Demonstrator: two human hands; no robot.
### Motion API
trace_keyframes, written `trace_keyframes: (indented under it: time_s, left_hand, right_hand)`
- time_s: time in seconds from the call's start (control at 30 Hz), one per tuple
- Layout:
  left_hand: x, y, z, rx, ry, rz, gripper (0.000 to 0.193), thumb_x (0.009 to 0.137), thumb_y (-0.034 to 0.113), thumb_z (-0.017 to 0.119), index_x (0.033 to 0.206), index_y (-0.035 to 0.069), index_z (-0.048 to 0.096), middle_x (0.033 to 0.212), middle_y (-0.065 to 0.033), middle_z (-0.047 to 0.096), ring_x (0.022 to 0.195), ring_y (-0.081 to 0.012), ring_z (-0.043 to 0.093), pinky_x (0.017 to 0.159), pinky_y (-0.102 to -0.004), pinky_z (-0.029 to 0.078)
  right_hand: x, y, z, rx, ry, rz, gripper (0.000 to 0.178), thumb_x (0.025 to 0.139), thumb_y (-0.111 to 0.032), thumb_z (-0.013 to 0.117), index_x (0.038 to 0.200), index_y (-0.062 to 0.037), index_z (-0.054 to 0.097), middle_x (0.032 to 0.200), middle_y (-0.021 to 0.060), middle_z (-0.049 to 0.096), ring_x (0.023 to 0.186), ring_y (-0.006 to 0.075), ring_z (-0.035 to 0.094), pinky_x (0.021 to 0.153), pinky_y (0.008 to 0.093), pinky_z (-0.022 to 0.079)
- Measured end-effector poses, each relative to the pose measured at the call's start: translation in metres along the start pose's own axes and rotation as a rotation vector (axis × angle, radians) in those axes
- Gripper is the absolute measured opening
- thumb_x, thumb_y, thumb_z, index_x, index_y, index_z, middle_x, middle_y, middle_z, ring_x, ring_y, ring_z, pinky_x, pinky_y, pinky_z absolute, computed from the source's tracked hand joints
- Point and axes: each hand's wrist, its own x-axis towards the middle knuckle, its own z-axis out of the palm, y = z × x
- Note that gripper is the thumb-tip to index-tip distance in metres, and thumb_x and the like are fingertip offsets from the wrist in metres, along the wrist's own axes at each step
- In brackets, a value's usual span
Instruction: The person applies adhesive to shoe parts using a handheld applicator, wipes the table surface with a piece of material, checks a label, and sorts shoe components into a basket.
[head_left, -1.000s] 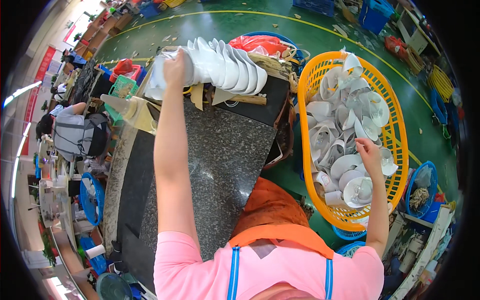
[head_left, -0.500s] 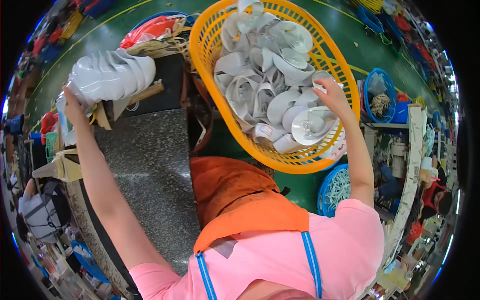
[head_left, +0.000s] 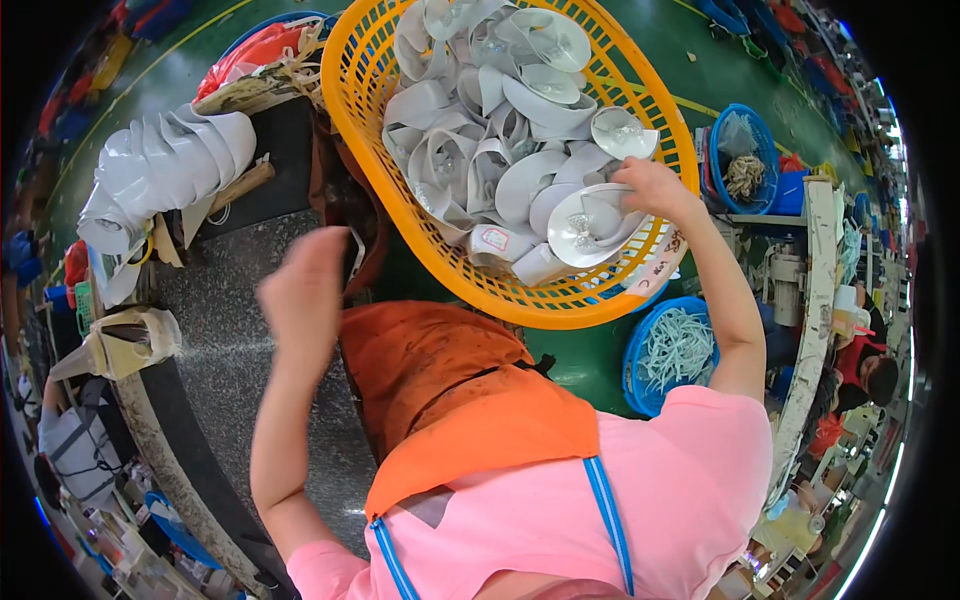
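Note:
My left hand (head_left: 308,290) is over the dark speckled bench top (head_left: 225,290), smeared by motion; its fingers cannot be made out and nothing shows in it. Beyond it, at the bench's far left end, lies a row of glossy white curved pieces (head_left: 180,155), nested into one another. To the right stands an orange-yellow plastic basket (head_left: 440,265) heaped with white curved pieces and bands. Reaching in over its right rim, my right hand (head_left: 660,190) has its fingers closed at the edge of a white rounded piece (head_left: 572,226).
A blue tub (head_left: 655,350) of pale strips stands below the basket's near right side. Another blue basket (head_left: 765,170) is farther right. A yellowish cone-shaped thing (head_left: 125,345) sits at the bench's left edge. Red bags (head_left: 255,65) lie behind the bench.
My left hand has left the row of white pieces and moved right and nearer over the bench. My right hand has come down onto a white piece. The whole view has shifted slightly.

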Motion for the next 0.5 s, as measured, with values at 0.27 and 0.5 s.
trace_keyframes:
  time_s: [0.27, 0.5]
  left_hand:
    - [0.053, 0.028, 0.222, -0.208, -0.651, -0.061, 0.091, 0.061, 0.041, 0.077, 0.127, -0.006, 0.036, 0.122, -0.0284, 0.046, 0.118, -0.0376, 0.044, 0.096, -0.0390, 0.039]
    - [0.052, 0.050, 0.247, -0.434, -0.688, -0.513, 0.100, 0.056, 0.049, 0.078, 0.126, -0.010, 0.037, 0.123, -0.0265, 0.048, 0.113, -0.0347, 0.050, 0.092, -0.0379, 0.042]
  right_hand:
    - [0.038, 0.013, 0.015, 0.259, 0.047, -0.304, 0.044, 0.072, -0.026, 0.067, 0.109, -0.0050, 0.059, 0.103, 0.0160, 0.059, 0.099, 0.0320, 0.056, 0.086, 0.0376, 0.045]
    - [0.055, -0.008, -0.030, 0.244, 0.485, -0.224, 0.069, 0.070, -0.032, 0.070, 0.130, -0.0123, 0.043, 0.127, 0.0169, 0.045, 0.110, 0.0339, 0.049, 0.092, 0.0396, 0.041]
